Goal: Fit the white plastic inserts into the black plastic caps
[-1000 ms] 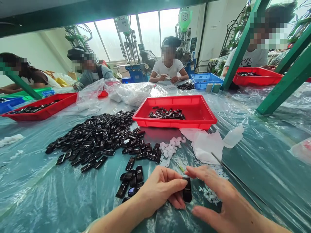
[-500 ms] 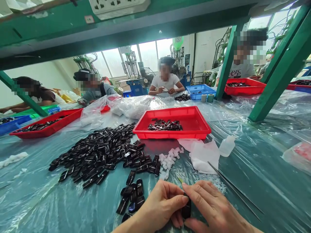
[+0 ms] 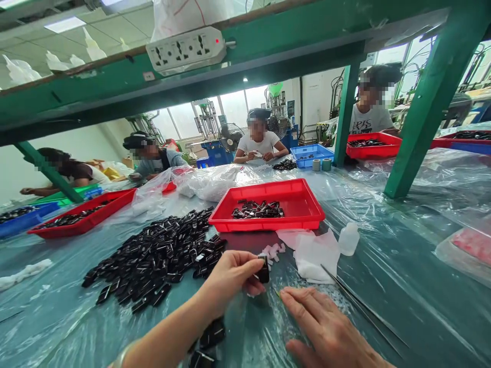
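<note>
My left hand (image 3: 240, 273) pinches a small glossy black plastic part (image 3: 263, 270) between thumb and fingers, raised near the small white pieces (image 3: 273, 251). To its right and nearer me, my right hand (image 3: 322, 322) is low over the sheeted table, its fingers close together and its thumb apart. A thin yellow-green tip (image 3: 278, 294) shows at its fingertips; the rest of that thing is hidden. A few more black parts (image 3: 213, 332) lie under my left forearm. Left of my hands spreads a large heap of black parts (image 3: 153, 260).
A red tray (image 3: 264, 225) with black parts stands ahead. White cloth (image 3: 316, 255), a small translucent bottle (image 3: 349, 238) and long metal tweezers (image 3: 360, 304) lie to the right. A green frame (image 3: 95, 84) with a power strip (image 3: 187, 49) crosses above. Several people sit across the table.
My left hand has moved up and left, away from my right hand, carrying the black part. My right hand stays low near the same spot. The view has tilted up slightly.
</note>
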The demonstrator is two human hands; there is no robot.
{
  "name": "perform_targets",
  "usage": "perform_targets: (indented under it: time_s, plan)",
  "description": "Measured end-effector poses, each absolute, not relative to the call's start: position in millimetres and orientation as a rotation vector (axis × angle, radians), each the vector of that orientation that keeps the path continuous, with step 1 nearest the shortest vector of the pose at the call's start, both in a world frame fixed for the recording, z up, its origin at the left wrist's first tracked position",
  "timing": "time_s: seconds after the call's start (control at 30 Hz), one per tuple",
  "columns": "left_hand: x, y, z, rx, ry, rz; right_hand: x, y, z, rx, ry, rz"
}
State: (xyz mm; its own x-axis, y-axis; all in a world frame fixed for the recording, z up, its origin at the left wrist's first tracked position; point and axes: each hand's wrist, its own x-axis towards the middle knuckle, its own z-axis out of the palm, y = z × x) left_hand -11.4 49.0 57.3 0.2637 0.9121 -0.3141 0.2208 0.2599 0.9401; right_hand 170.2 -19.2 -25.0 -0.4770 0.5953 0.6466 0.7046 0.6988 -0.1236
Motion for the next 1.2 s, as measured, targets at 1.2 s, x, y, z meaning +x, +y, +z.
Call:
perform_targets:
  time_s: [1.2]
  plan:
    - [-63.6, 46.3, 33.1, 2.314, 1.588, 0.338, 170.5, -24.0, -17.8, -0.972, -2.264, 0.089]
